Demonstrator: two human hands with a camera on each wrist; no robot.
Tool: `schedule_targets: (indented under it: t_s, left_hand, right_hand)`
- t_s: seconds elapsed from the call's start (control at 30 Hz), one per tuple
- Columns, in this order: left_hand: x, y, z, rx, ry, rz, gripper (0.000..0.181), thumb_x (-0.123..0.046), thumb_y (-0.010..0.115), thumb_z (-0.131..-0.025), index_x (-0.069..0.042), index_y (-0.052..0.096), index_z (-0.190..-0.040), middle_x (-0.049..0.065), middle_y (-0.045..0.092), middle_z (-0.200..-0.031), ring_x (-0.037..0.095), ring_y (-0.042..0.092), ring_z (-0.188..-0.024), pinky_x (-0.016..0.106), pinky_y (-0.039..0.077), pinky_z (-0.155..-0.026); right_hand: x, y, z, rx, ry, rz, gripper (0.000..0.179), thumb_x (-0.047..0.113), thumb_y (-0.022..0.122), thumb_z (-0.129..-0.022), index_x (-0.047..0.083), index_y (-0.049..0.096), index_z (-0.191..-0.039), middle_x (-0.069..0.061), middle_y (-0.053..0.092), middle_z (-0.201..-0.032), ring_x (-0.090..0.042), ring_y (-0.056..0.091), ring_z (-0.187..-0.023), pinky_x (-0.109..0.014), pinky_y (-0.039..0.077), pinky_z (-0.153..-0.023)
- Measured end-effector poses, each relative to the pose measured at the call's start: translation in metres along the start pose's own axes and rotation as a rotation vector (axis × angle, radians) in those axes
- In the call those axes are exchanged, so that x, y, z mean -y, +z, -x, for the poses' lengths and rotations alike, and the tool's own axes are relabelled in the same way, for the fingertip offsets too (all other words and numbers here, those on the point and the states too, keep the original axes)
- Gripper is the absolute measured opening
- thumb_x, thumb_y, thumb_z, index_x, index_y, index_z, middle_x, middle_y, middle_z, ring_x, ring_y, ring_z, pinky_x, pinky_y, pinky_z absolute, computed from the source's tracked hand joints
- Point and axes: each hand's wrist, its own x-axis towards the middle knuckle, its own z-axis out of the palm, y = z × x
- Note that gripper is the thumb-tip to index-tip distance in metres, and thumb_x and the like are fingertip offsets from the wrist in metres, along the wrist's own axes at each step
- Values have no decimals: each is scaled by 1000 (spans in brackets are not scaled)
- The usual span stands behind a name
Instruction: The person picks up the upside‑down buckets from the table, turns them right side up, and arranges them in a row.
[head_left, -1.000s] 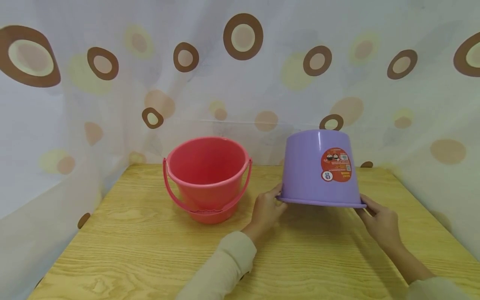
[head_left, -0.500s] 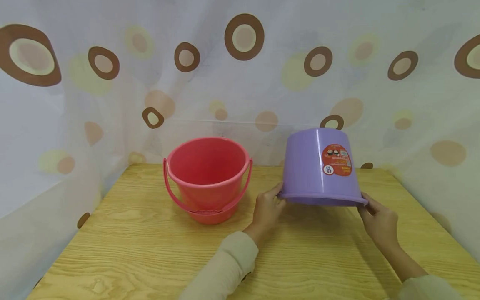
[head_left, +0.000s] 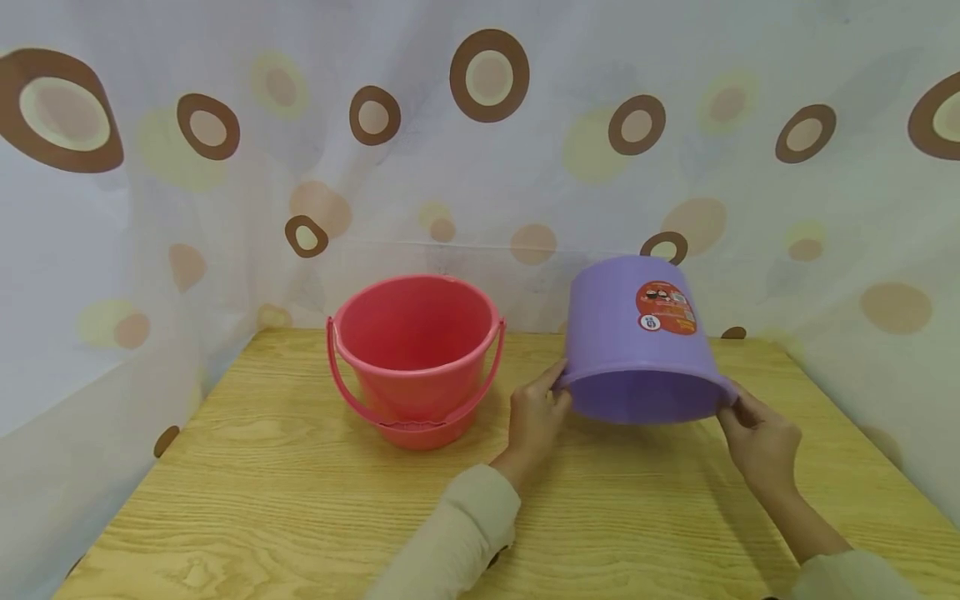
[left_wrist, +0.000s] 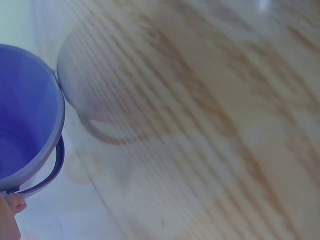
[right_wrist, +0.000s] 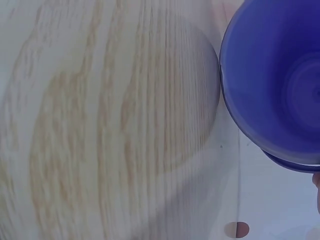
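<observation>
A purple bucket [head_left: 633, 325] with a round red sticker is tipped over, its mouth turned down and toward me. My left hand [head_left: 534, 421] pinches its rim on the left side. On the opposite side of the rim, my right hand [head_left: 763, 446] grips with thumb and fingers. Both wrist views look into the bucket's inside; the left one also shows its curved handle [left_wrist: 61, 155] hanging behind the rim. To the left, a red bucket [head_left: 420, 375] stands upright, its handle [head_left: 415, 426] hanging down across the front.
Under both buckets lies a wood-grain table [head_left: 300, 517], with the purple bucket's shadow on it. A white curtain [head_left: 480, 183] with brown and yellow ring patterns hangs behind the table and along its sides.
The purple bucket has tilted: its base leans back and its mouth has swung up toward me, so more of the inside shows. Both hands keep hold of the rim. The red bucket stays put.
</observation>
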Motion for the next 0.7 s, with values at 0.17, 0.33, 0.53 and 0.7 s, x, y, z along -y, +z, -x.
schedule_targets:
  t_s: [0.17,0.33,0.53,0.7]
  left_hand:
    - [-3,0,-3,-29,-19,22,39,7,63,-74,-3,68,-112,8,73,-90,5,50,-62,6,33,-51]
    - [-4,-1,-3,-31,-32,42,38,7,63,-75,-3,68,-112,9,73,-89,9,55,-64,6,33,-52]
    - [-2,-1,-2,-38,-20,43,37,7,64,-76,-2,67,-112,10,73,-93,9,62,-71,9,46,-61]
    - [-1,-2,-2,-52,8,16,34,6,65,-77,-1,67,-111,11,73,-91,13,67,-73,17,54,-64]
  right_hand:
    - [2,0,-2,5,21,-22,27,-19,58,-74,-16,61,-100,42,48,-89,29,49,-73,4,40,-63]
    - [2,-1,-3,-4,40,-26,27,-18,58,-74,-15,62,-101,42,49,-88,28,50,-72,4,41,-62]
    - [4,-1,-2,5,44,-48,30,-18,59,-75,-14,61,-104,41,51,-89,26,52,-74,3,42,-62]
    - [5,0,-3,-15,29,-100,33,-20,60,-73,-15,60,-106,39,53,-94,24,55,-79,1,43,-64]
